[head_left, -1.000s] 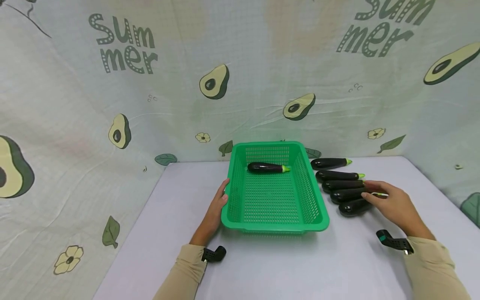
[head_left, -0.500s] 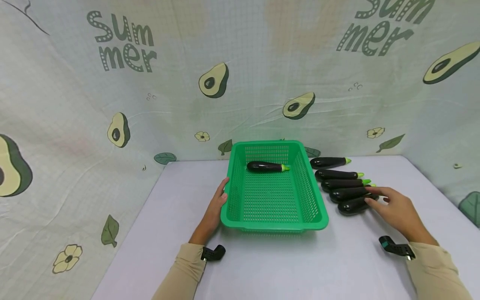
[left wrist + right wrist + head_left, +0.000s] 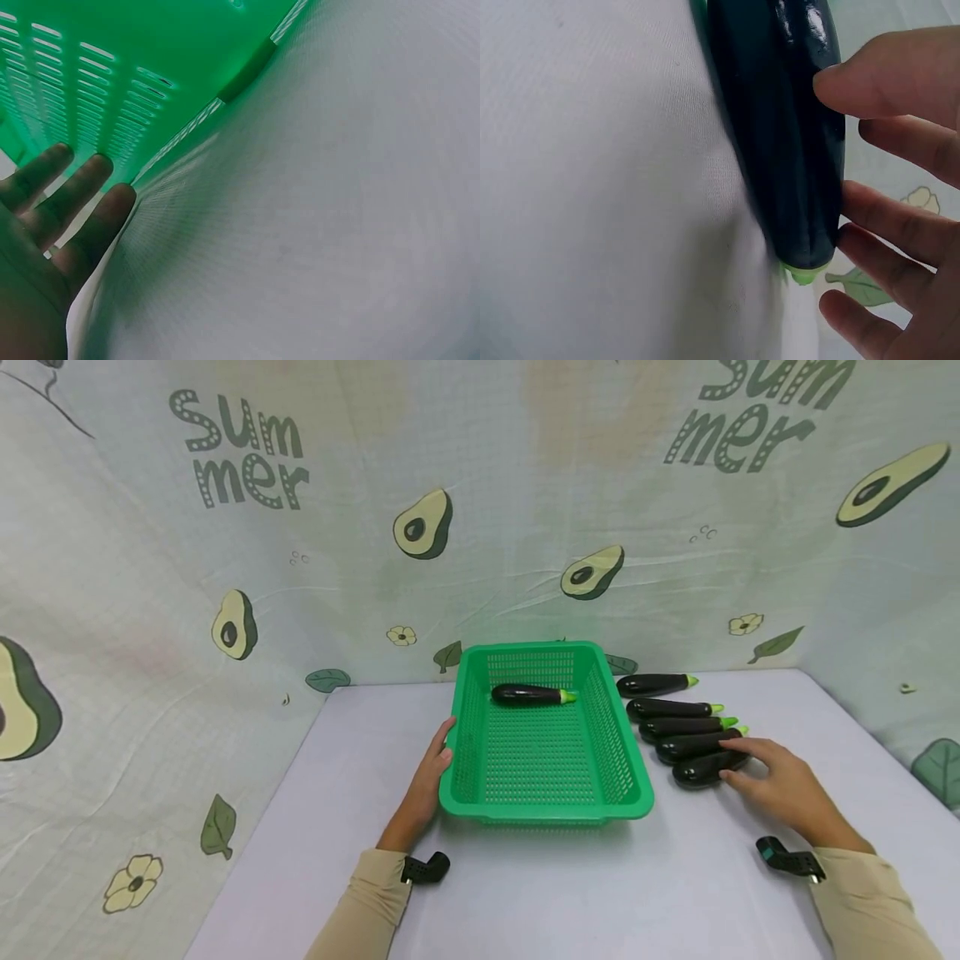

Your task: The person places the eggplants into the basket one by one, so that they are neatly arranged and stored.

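Note:
My left hand [image 3: 429,781] lies along the left side of a green plastic basket [image 3: 540,814]. In the left wrist view its fingers [image 3: 90,172] are straight and spread beside the slotted outer wall. At the right, my right hand [image 3: 780,785] is over the stem end of the nearest eggplant [image 3: 697,772]. Thumb and fingers are spread to either side of it. The right wrist view shows the thumb [image 3: 855,82] touching or just over the glossy dark skin, the other fingers loosely extended along its edge. This eggplant lies on the table, its green stem end partly hidden in the head view.
Another eggplant [image 3: 525,695] lies inside the basket near its back wall. Several more, including the farthest eggplant [image 3: 652,685], form a slanting row right of the basket. A white cloth covers the table [image 3: 570,893]; a printed curtain [image 3: 510,510] hangs behind.
My right hand has drawn back slightly from the row and now straddles the nearest eggplant, uncovering the stems of those behind. The left hand and the basket have stayed in place.

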`<state>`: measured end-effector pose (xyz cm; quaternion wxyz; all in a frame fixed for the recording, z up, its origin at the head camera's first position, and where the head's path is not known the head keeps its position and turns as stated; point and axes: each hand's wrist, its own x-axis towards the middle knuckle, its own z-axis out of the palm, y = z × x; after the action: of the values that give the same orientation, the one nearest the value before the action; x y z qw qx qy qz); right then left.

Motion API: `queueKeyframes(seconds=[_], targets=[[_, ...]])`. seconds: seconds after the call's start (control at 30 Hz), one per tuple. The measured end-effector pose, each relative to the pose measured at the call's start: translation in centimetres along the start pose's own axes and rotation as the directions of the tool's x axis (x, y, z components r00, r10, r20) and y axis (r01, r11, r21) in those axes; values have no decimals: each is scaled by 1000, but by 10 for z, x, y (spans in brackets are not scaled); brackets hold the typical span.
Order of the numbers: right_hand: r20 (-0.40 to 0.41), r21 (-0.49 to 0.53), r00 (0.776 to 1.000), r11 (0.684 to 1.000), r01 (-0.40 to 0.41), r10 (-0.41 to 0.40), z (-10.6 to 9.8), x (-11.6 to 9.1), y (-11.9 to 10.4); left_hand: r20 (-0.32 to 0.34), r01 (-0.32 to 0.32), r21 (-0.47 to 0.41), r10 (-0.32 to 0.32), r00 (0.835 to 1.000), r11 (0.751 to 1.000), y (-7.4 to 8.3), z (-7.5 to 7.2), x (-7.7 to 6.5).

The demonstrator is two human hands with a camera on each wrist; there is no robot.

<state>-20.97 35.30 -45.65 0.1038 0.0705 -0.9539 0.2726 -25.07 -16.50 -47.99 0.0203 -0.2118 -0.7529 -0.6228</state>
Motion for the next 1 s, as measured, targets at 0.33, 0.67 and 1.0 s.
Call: queueKeyframes(seconds=[0.33,0.67,1.0], targets=[[38,-48,999,999,15,-13,4,1,-1,30,29,9,-29,999,1000,9,-2,0],[57,-33,998,999,18,-17,6,0,-3,6,18,-15,-18,1000,1000,5,0,-1],[13,-42,999,998,53,-52,11,-4,-2,-1,-15,6,15,1000,1000,0,0,-1]])
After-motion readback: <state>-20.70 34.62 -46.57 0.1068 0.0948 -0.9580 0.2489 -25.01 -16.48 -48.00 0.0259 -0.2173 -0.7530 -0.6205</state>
